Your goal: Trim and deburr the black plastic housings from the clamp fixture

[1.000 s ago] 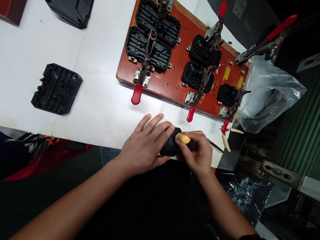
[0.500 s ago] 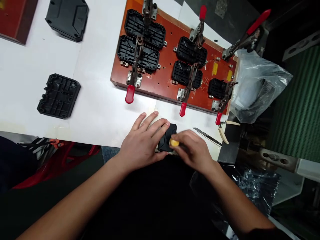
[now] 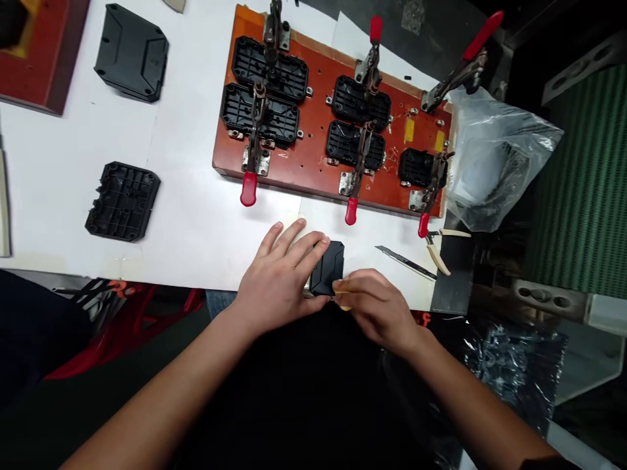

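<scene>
Five black ribbed parts (image 3: pixel 264 60) are sitting clamped on one red-brown board (image 3: pixel 318 140), and six red-handled toggle clamps (image 3: pixel 249 188) are showing on it. Three more black parts (image 3: pixel 123 201) are lying loose on the white table (image 3: pixel 196 215). Two hands (image 3: pixel 277 284) are working at the near edge, with one blade (image 3: pixel 404 261) and one clear bag (image 3: pixel 494 160) lying nearby.

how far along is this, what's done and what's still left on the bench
Done, it seems: five black plastic covers sit clamped on the red-brown fixture board. In hand: the left hand pins a small black plastic part at the table edge while the right hand works it with a yellow-tipped tool. Left: two loose black covers lie unclamped.
</scene>
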`<state>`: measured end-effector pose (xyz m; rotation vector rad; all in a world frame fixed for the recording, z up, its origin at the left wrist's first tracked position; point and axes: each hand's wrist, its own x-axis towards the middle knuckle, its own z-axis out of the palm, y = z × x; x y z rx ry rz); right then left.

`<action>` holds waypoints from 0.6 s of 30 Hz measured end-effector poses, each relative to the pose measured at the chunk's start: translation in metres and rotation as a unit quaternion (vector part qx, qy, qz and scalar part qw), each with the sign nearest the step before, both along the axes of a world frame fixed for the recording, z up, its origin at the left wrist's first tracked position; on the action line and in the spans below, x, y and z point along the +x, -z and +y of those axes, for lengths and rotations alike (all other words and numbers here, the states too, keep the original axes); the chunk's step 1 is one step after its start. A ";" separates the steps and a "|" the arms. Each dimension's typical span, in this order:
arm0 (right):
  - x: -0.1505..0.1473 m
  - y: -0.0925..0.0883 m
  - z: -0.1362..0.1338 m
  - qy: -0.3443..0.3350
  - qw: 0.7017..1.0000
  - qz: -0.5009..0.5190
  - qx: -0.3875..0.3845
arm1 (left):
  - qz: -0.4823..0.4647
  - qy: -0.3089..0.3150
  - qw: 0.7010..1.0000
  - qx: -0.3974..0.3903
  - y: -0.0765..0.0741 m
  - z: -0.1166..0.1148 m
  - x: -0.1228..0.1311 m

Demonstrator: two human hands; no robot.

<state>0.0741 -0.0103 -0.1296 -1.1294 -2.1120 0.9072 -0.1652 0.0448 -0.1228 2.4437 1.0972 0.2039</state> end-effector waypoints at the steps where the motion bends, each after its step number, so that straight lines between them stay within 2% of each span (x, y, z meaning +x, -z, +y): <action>1: 0.001 0.001 0.002 -0.010 1.000 0.001 -0.006 | 0.002 0.001 1.000 -0.001 0.000 0.000 0.000; 3: 0.004 0.003 0.008 -0.005 1.000 0.001 -0.004 | 0.009 -0.001 1.000 -0.001 0.000 0.000 0.000; 8: 0.005 0.008 0.012 0.100 0.995 0.001 0.014 | 0.021 0.006 1.000 0.006 0.000 0.001 0.000; 12: 0.004 0.009 0.003 0.066 0.997 0.024 -0.011 | 0.027 0.011 1.000 0.004 0.000 0.001 0.000; 16: 0.003 0.012 0.014 0.123 0.992 0.023 0.023 | 0.033 0.006 0.999 0.008 0.000 0.001 0.001; 18: 0.005 0.013 0.013 0.128 0.991 0.020 0.026 | 0.033 0.006 0.999 0.009 0.000 0.001 0.001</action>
